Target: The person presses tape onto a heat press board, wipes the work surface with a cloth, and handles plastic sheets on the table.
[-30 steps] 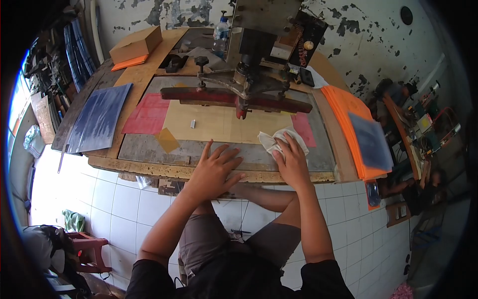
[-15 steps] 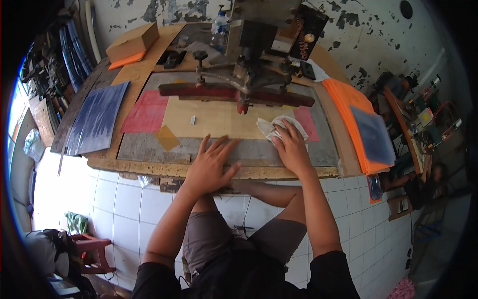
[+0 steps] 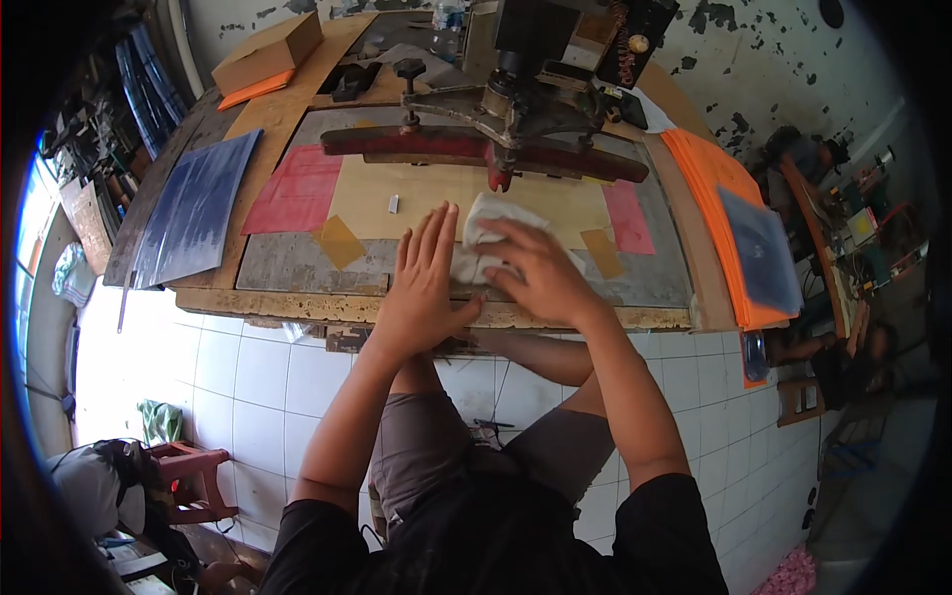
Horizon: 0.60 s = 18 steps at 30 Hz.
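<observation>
A crumpled white cloth [image 3: 484,216] is under my right hand [image 3: 537,270], whose fingers are curled over it; they are slightly smeared by motion. Just to its left, my left hand [image 3: 421,293] lies at the front edge of the grey plate [image 3: 297,273], fingers stretched out and holding nothing. Beyond both hands is a cream sheet [image 3: 367,203] between a pink sheet [image 3: 293,193] and a smaller pink piece [image 3: 633,218]. A tiny white piece [image 3: 394,203] lies on the cream sheet. Brown tape pieces [image 3: 342,244] stick at its near corners.
A press head with a red bar [image 3: 426,146] hangs over the sheets. Clear bluish plastic sheets [image 3: 198,208] lie left; an orange stack [image 3: 709,228] with more plastic lies right. A cardboard box [image 3: 268,55] stands back left. Another person [image 3: 808,154] is at a far-right bench.
My right hand has moved left with the cloth, from the cream sheet's right end to beside my left hand. The view has shifted slightly, and the right-hand brown tape is now uncovered.
</observation>
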{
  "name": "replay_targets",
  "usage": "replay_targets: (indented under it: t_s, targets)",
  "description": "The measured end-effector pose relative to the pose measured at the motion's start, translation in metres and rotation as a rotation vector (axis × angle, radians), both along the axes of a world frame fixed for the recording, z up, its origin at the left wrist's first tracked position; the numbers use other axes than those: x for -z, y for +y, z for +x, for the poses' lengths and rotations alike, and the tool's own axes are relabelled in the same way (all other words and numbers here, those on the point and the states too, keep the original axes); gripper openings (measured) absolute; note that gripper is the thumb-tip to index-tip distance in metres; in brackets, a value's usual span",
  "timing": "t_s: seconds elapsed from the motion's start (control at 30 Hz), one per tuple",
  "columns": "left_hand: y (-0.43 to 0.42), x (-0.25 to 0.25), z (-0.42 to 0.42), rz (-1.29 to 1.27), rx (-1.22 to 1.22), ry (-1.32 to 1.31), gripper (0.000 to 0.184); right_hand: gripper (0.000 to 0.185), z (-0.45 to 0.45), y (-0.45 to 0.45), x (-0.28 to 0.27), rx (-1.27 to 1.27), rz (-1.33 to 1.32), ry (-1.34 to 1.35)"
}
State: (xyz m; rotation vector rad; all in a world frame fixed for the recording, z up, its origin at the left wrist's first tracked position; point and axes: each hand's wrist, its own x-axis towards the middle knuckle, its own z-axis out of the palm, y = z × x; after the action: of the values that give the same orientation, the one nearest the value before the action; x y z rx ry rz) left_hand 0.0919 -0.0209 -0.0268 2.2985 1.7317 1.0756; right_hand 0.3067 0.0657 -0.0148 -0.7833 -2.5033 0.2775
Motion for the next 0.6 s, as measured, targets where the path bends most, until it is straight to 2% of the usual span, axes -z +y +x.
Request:
replay_targets:
  t_s: [0.07,0.17,0.27,0.33,0.37,0.4,0.47,0.5,0.53,0.6]
  targets:
    - [0.0,0.001,0.0,-0.032,-0.014,-0.017,0.122,0.033,0.0,0.012,0.004,0.134,0.009,0.0]
    - [0.001,0.0,0.0,-0.031,-0.031,-0.013,0.123,0.033,-0.007,-0.011,0.0,-0.036,0.045,0.0]
    - [0.0,-0.002,-0.001,-0.033,-0.015,0.004,0.121,0.033,0.02,-0.003,-0.003,-0.169,-0.103,-0.002]
    - [0.0,-0.004,0.0,-0.057,0.01,0.056,0.119,0.034,0.045,0.011,0.003,0.105,-0.042,0.008]
    - [-0.002,-0.008,0.001,-0.034,0.04,0.043,0.098,0.034,0.055,0.013,0.009,0.292,0.01,-0.004]
    - [-0.001,-0.005,0.001,-0.055,0.069,0.108,0.09,0.035,0.061,0.011,0.011,0.479,0.065,-0.014]
    - [0.0,0.003,-0.002,-0.096,0.128,0.243,0.075,0.033,0.052,-0.031,0.001,0.279,0.07,-0.024]
    - [-0.001,0.002,0.001,-0.081,0.101,0.216,0.062,0.034,0.056,-0.052,-0.007,0.154,0.03,-0.036]
    - [-0.001,0.0,0.002,-0.078,0.102,0.218,0.063,0.035,0.059,-0.065,-0.012,0.028,-0.009,-0.048]
    - [-0.002,-0.001,0.003,-0.079,0.105,0.22,0.064,0.04,0.088,-0.063,-0.002,0.203,-0.021,-0.01]
